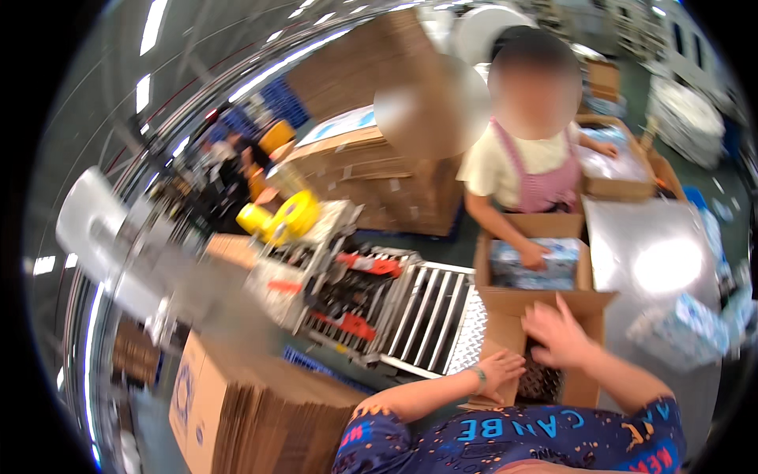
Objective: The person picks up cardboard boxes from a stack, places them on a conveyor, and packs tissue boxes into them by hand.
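**A:** What is nearest to me, and how are the hands set?

**B:** Through the distant head view I have an open brown carton (pixel 583 387) right in front of my body; I'll place everything by it. My left hand (pixel 496 375) lies on the carton's left side, fingers loosely spread on the cardboard, probably to steady it or keep a flap out of the way. My right hand (pixel 562 336) is over the carton's mouth, fingers wide apart; I see nothing gripped in it. Something dark and patterned shows inside, too blurred to name.

**A:** What is around that carton?

**B:** To its left, nearer the bottom edge, stands a bundle of flattened cartons (pixel 268 411), upright and packed close, perhaps for easy reach. To its right is a shiny metal table (pixel 616 225), bearing blue-and-white plastic-wrapped packs (pixel 683 332). Just left of it is a textured metal plate (pixel 471 332), leading to a roller conveyor (pixel 426 316).

**A:** And farther out?

**B:** Just beyond my carton is a second carton (pixel 483 261) holding blue-and-white packs (pixel 553 253). A co-worker's hand (pixel 534 257) rests on them, maybe keeping them level; I can't tell whether it grips one. The co-worker's other hand (pixel 606 148) is over a third carton (pixel 620 189), farther beyond mine and to its right. Past the conveyor, far left of my carton, are yellow rolls (pixel 296 215) on a machine with red parts (pixel 359 325).
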`<state>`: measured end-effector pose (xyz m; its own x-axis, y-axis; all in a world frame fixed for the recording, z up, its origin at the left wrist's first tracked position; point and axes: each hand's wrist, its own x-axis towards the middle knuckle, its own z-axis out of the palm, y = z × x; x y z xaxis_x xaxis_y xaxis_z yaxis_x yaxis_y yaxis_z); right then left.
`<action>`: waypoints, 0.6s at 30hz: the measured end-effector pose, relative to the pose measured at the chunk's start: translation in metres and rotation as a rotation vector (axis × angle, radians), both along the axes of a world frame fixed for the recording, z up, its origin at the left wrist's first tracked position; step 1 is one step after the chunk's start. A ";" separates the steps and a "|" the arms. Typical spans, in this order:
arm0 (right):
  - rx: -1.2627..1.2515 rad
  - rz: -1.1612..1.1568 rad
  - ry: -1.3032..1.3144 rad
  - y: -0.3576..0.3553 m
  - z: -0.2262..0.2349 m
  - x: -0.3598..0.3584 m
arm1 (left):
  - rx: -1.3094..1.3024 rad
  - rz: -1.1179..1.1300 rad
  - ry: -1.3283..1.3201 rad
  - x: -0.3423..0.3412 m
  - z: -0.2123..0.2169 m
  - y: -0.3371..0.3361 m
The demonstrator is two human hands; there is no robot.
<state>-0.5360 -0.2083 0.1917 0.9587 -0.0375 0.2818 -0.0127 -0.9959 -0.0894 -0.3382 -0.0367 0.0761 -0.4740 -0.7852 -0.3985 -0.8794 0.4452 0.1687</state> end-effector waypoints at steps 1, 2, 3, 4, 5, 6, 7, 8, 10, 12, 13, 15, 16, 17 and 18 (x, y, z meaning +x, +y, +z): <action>-0.031 -0.143 -0.133 -0.025 0.029 0.012 | 0.094 0.054 0.021 -0.002 0.022 -0.005; -0.008 -0.291 -0.223 -0.055 0.045 0.017 | 0.182 0.119 0.034 -0.009 0.046 -0.010; 0.000 -0.440 -0.129 -0.088 0.041 0.009 | 0.397 0.103 0.305 -0.014 0.053 -0.012; 0.406 -0.608 0.589 -0.111 0.052 0.008 | 0.623 0.114 0.567 -0.017 0.052 -0.005; 0.514 -0.539 0.614 -0.102 0.057 0.006 | 0.853 0.166 0.833 -0.016 0.061 0.001; 0.620 -0.463 0.638 -0.087 0.055 0.001 | 0.662 0.166 0.658 -0.015 0.070 0.004; 0.498 -0.298 0.528 -0.079 0.017 -0.019 | 0.461 0.132 0.486 -0.025 0.088 0.002; 0.382 -0.143 0.419 -0.074 -0.023 -0.042 | 0.265 0.091 0.317 -0.032 0.098 0.002; 0.271 -0.063 0.537 -0.065 -0.038 -0.056 | -0.129 0.166 0.160 -0.028 0.131 -0.020; 0.398 -0.082 0.571 -0.081 -0.048 -0.060 | -0.359 0.208 0.086 -0.013 0.110 -0.055; 0.617 -0.141 0.550 -0.101 -0.069 -0.053 | -0.380 0.272 0.081 -0.016 0.091 -0.068; 0.949 -0.264 0.305 -0.118 -0.073 -0.042 | -0.424 0.432 0.053 -0.013 0.057 -0.080; 1.047 -0.346 0.090 -0.119 -0.056 -0.040 | -0.425 0.464 0.077 -0.001 0.041 -0.076; 1.133 -0.424 -0.135 -0.122 -0.045 -0.038 | -0.432 0.494 0.100 0.013 0.026 -0.067; 1.206 -0.507 -0.307 -0.123 -0.056 -0.040 | -0.433 0.506 0.123 0.030 0.017 -0.061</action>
<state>-0.5755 -0.3317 0.1360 0.6698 -0.7423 0.0211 -0.1749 -0.1852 -0.9670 -0.3083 -0.0975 0.0933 -0.0274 -0.9990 0.0351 -0.9831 0.0333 0.1798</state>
